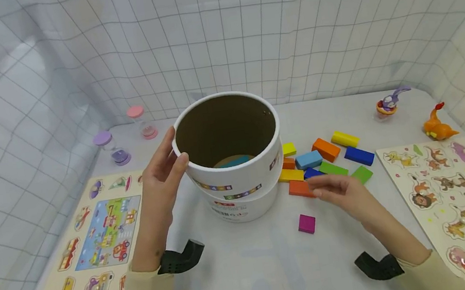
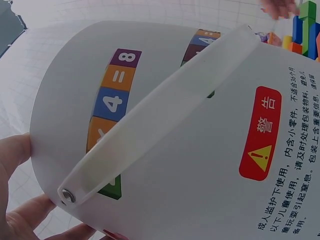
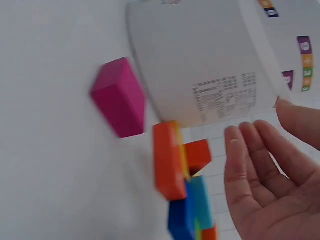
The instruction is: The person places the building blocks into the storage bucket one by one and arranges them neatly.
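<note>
On the table [image 1: 227,273], steady the white bucket [image 1: 241,177], gripped at its rim in the left hand [image 1: 159,181]; lower the right hand [image 1: 342,194], loose and empty, onto the coloured blocks [image 1: 308,160] beside it; pinch squarely, without nudging the lone magenta block [image 1: 306,224]

The bucket [image 2: 190,165] is bearing a red label [image 2: 265,120] reading "警告" with a yellow warning triangle [image 2: 261,161]; beside it, Chinese print [image 2: 290,150] is beginning "成人监护下使用". A coloured strip [image 2: 111,101] is showing "4 = 8" and running behind the handle [image 2: 160,112].

Purple hourglass [image 1: 113,148] — pink hourglass [image 1: 143,123] nearby
</note>
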{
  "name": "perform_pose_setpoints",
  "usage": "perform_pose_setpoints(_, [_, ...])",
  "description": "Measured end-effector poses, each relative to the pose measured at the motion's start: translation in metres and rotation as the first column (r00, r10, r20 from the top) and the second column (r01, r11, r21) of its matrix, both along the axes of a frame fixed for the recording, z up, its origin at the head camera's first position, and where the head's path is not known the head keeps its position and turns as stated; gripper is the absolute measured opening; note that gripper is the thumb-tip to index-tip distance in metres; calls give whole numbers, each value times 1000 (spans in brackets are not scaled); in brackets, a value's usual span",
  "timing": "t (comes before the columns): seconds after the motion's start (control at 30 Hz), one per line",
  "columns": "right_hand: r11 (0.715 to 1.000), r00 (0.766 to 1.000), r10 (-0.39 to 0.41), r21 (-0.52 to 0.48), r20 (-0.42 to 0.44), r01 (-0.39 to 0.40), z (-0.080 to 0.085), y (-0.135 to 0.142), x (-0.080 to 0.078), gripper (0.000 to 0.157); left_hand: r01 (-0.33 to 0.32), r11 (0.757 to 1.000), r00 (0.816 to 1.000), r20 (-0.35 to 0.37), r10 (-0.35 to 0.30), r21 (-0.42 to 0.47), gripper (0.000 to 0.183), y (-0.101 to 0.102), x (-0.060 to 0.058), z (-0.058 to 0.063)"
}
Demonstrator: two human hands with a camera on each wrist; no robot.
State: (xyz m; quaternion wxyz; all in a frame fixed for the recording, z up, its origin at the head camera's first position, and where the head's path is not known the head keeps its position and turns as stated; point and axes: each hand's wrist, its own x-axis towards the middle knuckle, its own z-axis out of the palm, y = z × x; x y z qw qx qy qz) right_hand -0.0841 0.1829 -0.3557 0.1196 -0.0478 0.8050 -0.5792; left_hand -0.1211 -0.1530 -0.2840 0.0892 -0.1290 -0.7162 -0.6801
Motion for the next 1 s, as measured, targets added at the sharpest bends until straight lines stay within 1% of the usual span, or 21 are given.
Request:
perform_pose_setpoints(0.07, [997, 997, 62, 51, 53, -64, -15, 2, 6, 43, 2, 1000, 1000, -2, -2, 4, 51, 0, 0, 0])
perform_pose_setpoints(0.13, [987, 990, 114, 100, 83, -122, -27, 2, 12, 44, 1, 1000, 1000, -2, -1, 4, 51, 0, 1, 1])
perform_pose_setpoints(0.17, [982, 988, 138, 121, 74, -147, -31, 2, 14, 44, 0, 1000, 1000, -3, 0, 4, 51, 0, 1, 1])
perform_pose_setpoints(0.23, [968, 986, 163, 184, 43, -168, -38, 0, 18, 44, 0, 1000, 1000, -4, 0, 4, 51, 1, 1, 2])
perform_pose_setpoints(0.3, [955, 985, 172, 246, -12, -164, -44, -3, 20, 43, 5, 1000, 1000, -5, -5, 11, 51, 1, 2, 3])
perform_pose_setpoints(0.47, [926, 973, 170, 364, -154, -104, -50, -12, 24, 39, 17, 1000, 1000, -9, -17, 19, 51, 1, 2, 4])
perform_pose_setpoints(0.53, [917, 967, 171, 391, -189, -86, -52, -15, 24, 36, 17, 1000, 1000, -9, -17, 17, 51, 1, 2, 4])
perform_pose_setpoints(0.6, [916, 967, 164, 395, -197, -75, -53, -17, 24, 34, 17, 1000, 1000, -9, -16, 17, 51, 1, 2, 4])
perform_pose_setpoints(0.67, [924, 972, 161, 371, -169, -88, -52, -17, 22, 33, 10, 1000, 1000, -10, -10, 13, 50, 1, 2, 4])
perform_pose_setpoints(0.73, [941, 978, 167, 317, -122, -121, -48, -17, 18, 32, 2, 1000, 1000, -10, -2, 11, 50, 0, 2, 4])
perform_pose_setpoints(0.83, [956, 978, 206, 221, -45, -191, -36, -19, 10, 36, 0, 1000, 1000, -9, 0, 17, 50, 0, 1, 3])
perform_pose_setpoints(0.87, [960, 975, 222, 183, -28, -213, -30, -20, 7, 37, 3, 1000, 1000, -9, -3, 24, 50, 0, 1, 2])
perform_pose_setpoints(0.93, [964, 967, 256, 84, -20, -253, -11, -22, 2, 39, 7, 999, 1000, -8, -7, 31, 50, 0, 0, 1])
perform_pose_setpoints(1.0, [955, 955, 293, -42, -55, -295, 12, -24, -3, 39, 9, 999, 1000, -7, -9, 33, 51, 1, 0, 0])
